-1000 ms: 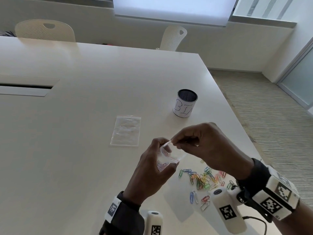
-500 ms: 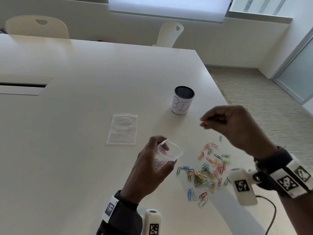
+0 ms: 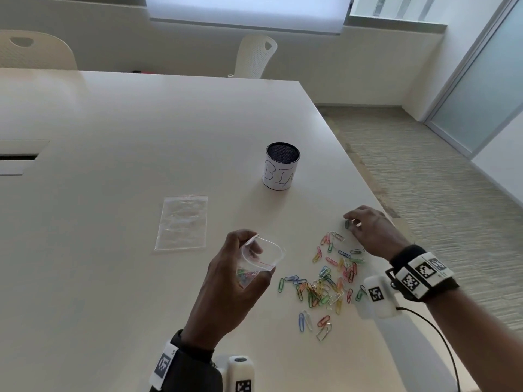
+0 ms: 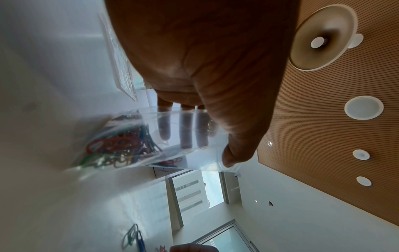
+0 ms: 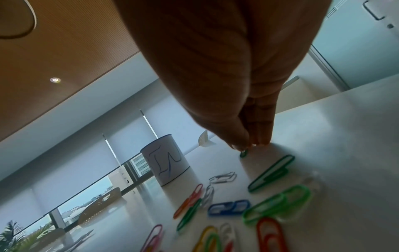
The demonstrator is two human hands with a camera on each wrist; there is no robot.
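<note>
My left hand grips a small clear zip bag above the table, its mouth held wide; coloured paper clips lie at its bottom. A loose pile of coloured paper clips is spread on the white table to the right of the bag. At the pile's far edge my right hand is down at the table, thumb and fingers pinching a dark green paper clip whose lower end touches the surface.
A second clear zip bag lies flat left of the pile. A black mesh cup with a white paper label stands behind the clips. The table's right edge runs close past my right hand. White chairs stand at the far side.
My right hand left the mouth of the bag, swung out to the right and came down at the far edge of the pile, where it now pinches a green clip. The left hand kept the bag.
</note>
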